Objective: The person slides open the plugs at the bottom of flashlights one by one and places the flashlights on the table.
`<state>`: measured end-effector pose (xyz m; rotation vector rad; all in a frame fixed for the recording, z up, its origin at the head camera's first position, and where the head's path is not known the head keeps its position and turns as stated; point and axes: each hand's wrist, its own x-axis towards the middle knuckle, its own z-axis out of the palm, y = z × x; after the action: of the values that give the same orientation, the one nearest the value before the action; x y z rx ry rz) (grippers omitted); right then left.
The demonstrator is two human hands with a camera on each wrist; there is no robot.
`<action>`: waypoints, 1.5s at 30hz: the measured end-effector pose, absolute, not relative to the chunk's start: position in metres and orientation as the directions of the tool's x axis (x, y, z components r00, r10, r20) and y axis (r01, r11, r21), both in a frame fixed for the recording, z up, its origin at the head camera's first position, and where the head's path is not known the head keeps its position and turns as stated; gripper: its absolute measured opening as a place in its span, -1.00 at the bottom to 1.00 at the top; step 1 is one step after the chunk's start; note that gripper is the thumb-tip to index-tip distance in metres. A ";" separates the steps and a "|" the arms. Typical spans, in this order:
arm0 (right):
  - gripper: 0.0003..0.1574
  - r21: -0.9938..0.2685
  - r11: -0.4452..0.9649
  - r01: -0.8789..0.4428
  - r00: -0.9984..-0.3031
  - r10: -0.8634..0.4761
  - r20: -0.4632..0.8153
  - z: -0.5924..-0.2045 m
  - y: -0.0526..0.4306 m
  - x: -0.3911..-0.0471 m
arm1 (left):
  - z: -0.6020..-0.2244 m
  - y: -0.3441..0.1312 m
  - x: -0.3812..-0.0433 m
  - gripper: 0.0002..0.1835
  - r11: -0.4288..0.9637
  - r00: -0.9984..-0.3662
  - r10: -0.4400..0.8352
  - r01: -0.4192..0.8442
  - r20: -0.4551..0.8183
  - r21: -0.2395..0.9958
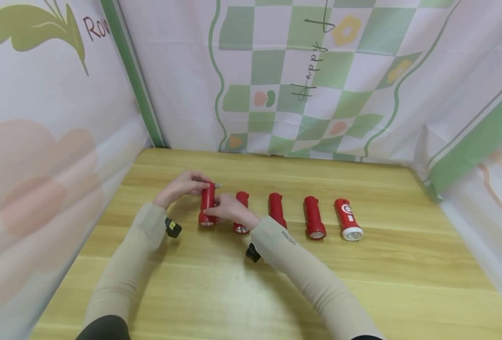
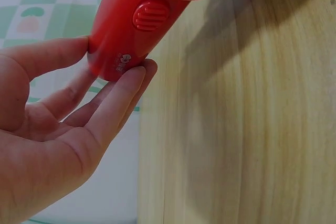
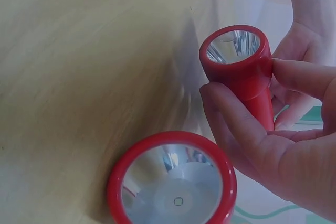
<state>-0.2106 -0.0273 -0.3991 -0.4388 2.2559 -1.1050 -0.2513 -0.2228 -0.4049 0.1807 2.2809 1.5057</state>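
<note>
Both hands hold one red flashlight [image 1: 208, 204] at the left end of a row, its lens end toward the front edge. My left hand [image 1: 186, 184] pinches the tail between thumb and fingers; a small metal piece [image 1: 218, 185] sticks out sideways there. My right hand [image 1: 231, 209] grips the lens end, thumb and fingers on opposite sides of the red rim [image 3: 236, 70]. In the left wrist view, a ridged red switch [image 2: 151, 14] shows on the barrel. A second red flashlight [image 1: 242, 198] lies just right of it, partly behind my right hand.
Farther right lie a red flashlight [image 1: 275, 206] partly hidden by my right sleeve, another red one [image 1: 312, 211], and a red one with a white lens rim [image 1: 345, 212]. Printed curtains [image 1: 179, 71] stand along the back and sides of the wooden table [image 1: 208, 293].
</note>
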 end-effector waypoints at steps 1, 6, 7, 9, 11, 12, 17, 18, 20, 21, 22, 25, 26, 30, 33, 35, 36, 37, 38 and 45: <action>-0.60 -0.796 0.604 -0.037 -0.776 -0.519 -0.358 -0.400 -0.028 -0.211 | -0.406 -0.223 -0.252 -0.59 0.417 -0.912 0.317 -0.112 -0.260 0.902; -0.59 -0.778 0.627 -0.035 -0.783 -0.500 -0.369 -0.403 -0.030 -0.211 | -0.412 -0.224 -0.253 -0.60 0.437 -0.911 0.316 -0.109 -0.265 0.893; -0.60 -0.777 0.628 -0.035 -0.784 -0.500 -0.369 -0.403 -0.030 -0.211 | -0.413 -0.225 -0.253 -0.60 0.439 -0.911 0.316 -0.109 -0.266 0.892; -0.61 -0.780 0.625 -0.030 -0.782 -0.501 -0.371 -0.404 -0.030 -0.211 | -0.414 -0.225 -0.253 -0.60 0.433 -0.909 0.319 -0.113 -0.269 0.894; -0.63 -0.788 0.615 -0.023 -0.777 -0.507 -0.373 -0.405 -0.031 -0.210 | -0.416 -0.225 -0.253 -0.59 0.427 -0.906 0.328 -0.111 -0.268 0.897; -0.63 -0.792 0.610 -0.018 -0.774 -0.510 -0.375 -0.406 -0.031 -0.210 | -0.417 -0.226 -0.253 -0.59 0.423 -0.905 0.329 -0.113 -0.269 0.899; -0.61 -0.791 0.611 0.015 -0.775 -0.493 -0.395 -0.406 -0.034 -0.208 | -0.420 -0.227 -0.254 -0.59 0.422 -0.903 0.337 -0.110 -0.268 0.900; -0.60 -0.788 0.616 0.021 -0.777 -0.485 -0.401 -0.406 -0.035 -0.209 | -0.420 -0.227 -0.254 -0.58 0.424 -0.903 0.333 -0.114 -0.272 0.898; -0.59 -0.778 0.628 0.036 -0.782 -0.467 -0.412 -0.406 -0.036 -0.209 | -0.421 -0.227 -0.254 -0.58 0.436 -0.902 0.328 -0.118 -0.280 0.892; -0.58 -0.773 0.633 0.041 -0.784 -0.460 -0.418 -0.406 -0.037 -0.209 | -0.421 -0.227 -0.254 -0.58 0.440 -0.902 0.325 -0.122 -0.285 0.890; -0.58 -0.767 0.640 0.045 -0.785 -0.452 -0.424 -0.407 -0.037 -0.209 | -0.421 -0.227 -0.254 -0.58 0.444 -0.902 0.323 -0.123 -0.287 0.887; -0.57 -0.754 0.654 0.057 -0.784 -0.438 -0.439 -0.407 -0.039 -0.210 | -0.422 -0.228 -0.254 -0.58 0.455 -0.901 0.321 -0.123 -0.291 0.882; -0.57 -0.750 0.659 0.058 -0.783 -0.436 -0.443 -0.407 -0.039 -0.210 | -0.422 -0.228 -0.255 -0.58 0.456 -0.901 0.323 -0.120 -0.290 0.882; -0.56 -0.742 0.669 0.049 -0.781 -0.437 -0.446 -0.408 -0.039 -0.211 | -0.423 -0.229 -0.255 -0.57 0.442 -0.898 0.337 -0.114 -0.282 0.890; -0.54 -0.738 0.673 0.044 -0.779 -0.439 -0.447 -0.408 -0.039 -0.213 | -0.424 -0.229 -0.255 -0.57 0.435 -0.898 0.342 -0.111 -0.277 0.894; -0.52 -0.737 0.674 0.046 -0.778 -0.439 -0.449 -0.409 -0.039 -0.213 | -0.425 -0.229 -0.256 -0.57 0.437 -0.899 0.341 -0.107 -0.274 0.893; -0.53 -0.738 0.674 0.046 -0.778 -0.439 -0.449 -0.409 -0.039 -0.213 | -0.425 -0.229 -0.256 -0.57 0.440 -0.900 0.342 -0.102 -0.272 0.892; -0.53 -0.739 0.672 0.049 -0.778 -0.438 -0.450 -0.409 -0.039 -0.214 | -0.425 -0.229 -0.256 -0.57 0.443 -0.900 0.341 -0.099 -0.270 0.891; -0.54 -0.741 0.670 0.051 -0.780 -0.437 -0.449 -0.409 -0.039 -0.214 | -0.426 -0.229 -0.257 -0.58 0.445 -0.902 0.340 -0.096 -0.267 0.890; -0.59 -0.760 0.650 0.026 -0.783 -0.459 -0.420 -0.406 -0.038 -0.213 | -0.424 -0.228 -0.257 -0.60 0.464 -0.909 0.327 -0.084 -0.259 0.882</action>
<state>-0.2125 -0.0379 -0.4065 -0.3353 2.2669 -1.0563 -0.2566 -0.2277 -0.4244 0.2040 2.3240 1.4324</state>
